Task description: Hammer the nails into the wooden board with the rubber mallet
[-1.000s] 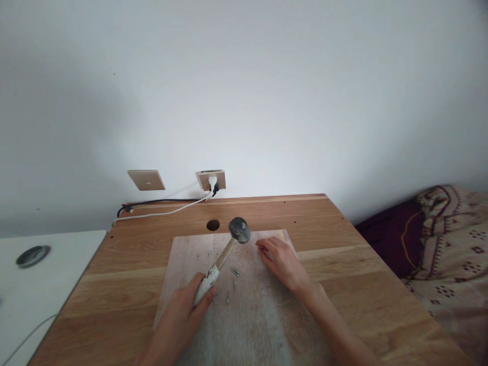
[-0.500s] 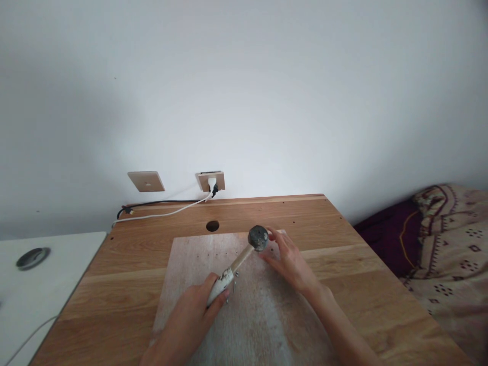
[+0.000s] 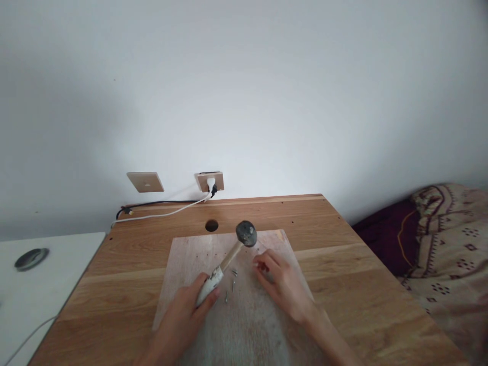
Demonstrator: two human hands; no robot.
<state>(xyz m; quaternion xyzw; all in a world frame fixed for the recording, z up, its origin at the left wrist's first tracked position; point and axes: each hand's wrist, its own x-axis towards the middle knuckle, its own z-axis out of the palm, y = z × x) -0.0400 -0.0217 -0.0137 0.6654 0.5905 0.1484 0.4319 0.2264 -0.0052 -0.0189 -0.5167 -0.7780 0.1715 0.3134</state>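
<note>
Left hand point(image 3: 185, 315) is wrapped tight around the bottom end of a hammer point(image 3: 229, 256). The hammer has a thin, light wood handle. The end in the hand looks white and worn. Its head is small, round and dark grey, with pale spots on it. The handle slants up and away to the right, so the head is up in the air over the far part of a board point(image 3: 190, 254).

Right hand point(image 3: 282, 287) is just to the right of the hammer. It rests on the board with the fingers bent in and the tips close together. I cannot tell if it pinches something small.

Between the two hands, a few little nails point(image 3: 230, 284) lie loose on the board. The board is thin, flat and pale, with grey marks and tiny dark dots near its far edge.

The board lies on a brown wood tabletop point(image 3: 343, 254). Behind the board there is a round hole point(image 3: 211, 225) in the tabletop.

On the wall point(image 3: 267, 101) behind, low down, there is a socket point(image 3: 210, 181) with a white plug in it. A white cable point(image 3: 160, 214) and a black cable point(image 3: 152, 204) run left along the back edge. Another flat plate point(image 3: 145, 181) is left of the socket.

To the left stands a white top point(image 3: 46, 290) with a round grey thing point(image 3: 31, 257) on it. To the right is a bed point(image 3: 450, 244) with a patterned blanket.
</note>
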